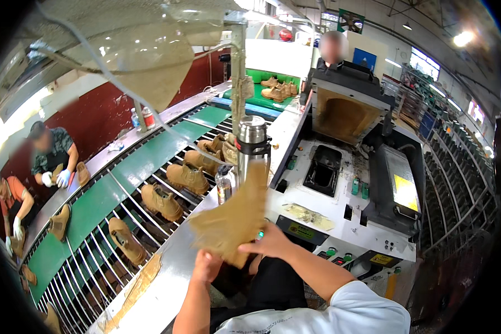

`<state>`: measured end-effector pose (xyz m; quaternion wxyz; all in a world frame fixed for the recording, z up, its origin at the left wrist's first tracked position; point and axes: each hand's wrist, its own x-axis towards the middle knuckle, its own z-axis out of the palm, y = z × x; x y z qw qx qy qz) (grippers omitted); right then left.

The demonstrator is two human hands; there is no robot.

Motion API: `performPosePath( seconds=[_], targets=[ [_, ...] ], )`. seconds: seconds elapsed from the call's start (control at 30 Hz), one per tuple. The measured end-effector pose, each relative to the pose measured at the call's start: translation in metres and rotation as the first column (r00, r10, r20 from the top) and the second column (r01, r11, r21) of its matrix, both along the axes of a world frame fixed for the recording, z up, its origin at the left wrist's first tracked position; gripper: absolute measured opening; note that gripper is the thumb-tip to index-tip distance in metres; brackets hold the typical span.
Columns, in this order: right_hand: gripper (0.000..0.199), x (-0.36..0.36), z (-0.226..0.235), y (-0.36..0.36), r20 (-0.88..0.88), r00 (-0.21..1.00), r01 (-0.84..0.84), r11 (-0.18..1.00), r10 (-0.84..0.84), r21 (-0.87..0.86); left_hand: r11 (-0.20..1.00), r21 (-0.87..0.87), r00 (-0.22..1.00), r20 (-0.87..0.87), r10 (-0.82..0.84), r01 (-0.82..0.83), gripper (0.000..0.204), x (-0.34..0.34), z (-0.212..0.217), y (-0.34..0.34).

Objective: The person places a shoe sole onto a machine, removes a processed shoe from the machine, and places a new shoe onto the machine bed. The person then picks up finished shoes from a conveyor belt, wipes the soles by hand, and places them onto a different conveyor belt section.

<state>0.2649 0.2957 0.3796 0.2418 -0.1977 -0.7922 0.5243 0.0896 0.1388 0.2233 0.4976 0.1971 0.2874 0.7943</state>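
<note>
A tan boot [236, 214], smeared by motion, is held up in front of me over the metal ledge. My left hand [207, 266] grips its lower left edge, thumb on top. From the right, my right hand [268, 242] closes on the boot's lower right side, with a small green glint by the fingers. Just behind the boot stand a steel thermos [252, 139] with a dark band and a small clear bottle [224, 185]. Tan shoes, such as this one [161, 201], line the rollers on my left.
A green conveyor belt [131, 167] runs between metal rollers at left. A white machine [312, 214] with a raised lid [342, 108] stands at right. Two gloved co-workers handle shoes beyond the belt; another person is behind the machine. Plastic sheeting [133, 61] hangs overhead.
</note>
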Motion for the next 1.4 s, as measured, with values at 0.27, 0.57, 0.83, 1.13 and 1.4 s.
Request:
performPosePath(
  seconds=[0.27, 0.57, 0.83, 1.13, 1.4],
  targets=[
    [0.042, -0.045, 0.095, -0.050, -0.058, 0.713, -0.611, 0.659, 0.699, 0.439, 0.829, -0.023, 0.766, 0.370, 0.527, -0.559, 0.076, -0.038, -0.036, -0.179],
    [0.014, -0.002, 0.175, -0.056, -0.721, 0.101, -0.966, 0.241, 0.686, 0.093, 0.419, -0.340, 0.442, 0.011, 0.897, -0.842, 0.050, -0.148, -0.009, -0.292],
    [0.014, 0.009, 0.169, -0.056, -0.754, 0.015, -0.953, 0.237, 0.657, 0.187, -0.262, -0.157, -0.035, -0.796, 0.604, -0.952, 0.049, -0.270, -0.068, -0.250],
    [0.015, 0.020, 0.162, -0.056, -0.779, 0.029, -0.936, 0.291, 0.627, 0.200, -0.301, -0.062, -0.036, -0.950, 0.311, -0.952, 0.046, -0.259, -0.096, -0.201],
    [0.016, 0.015, 0.155, -0.051, -0.769, 0.057, -0.941, 0.292, 0.637, 0.172, -0.315, -0.080, 0.052, -0.994, 0.097, -0.946, 0.051, -0.233, -0.083, -0.210]
  ],
)
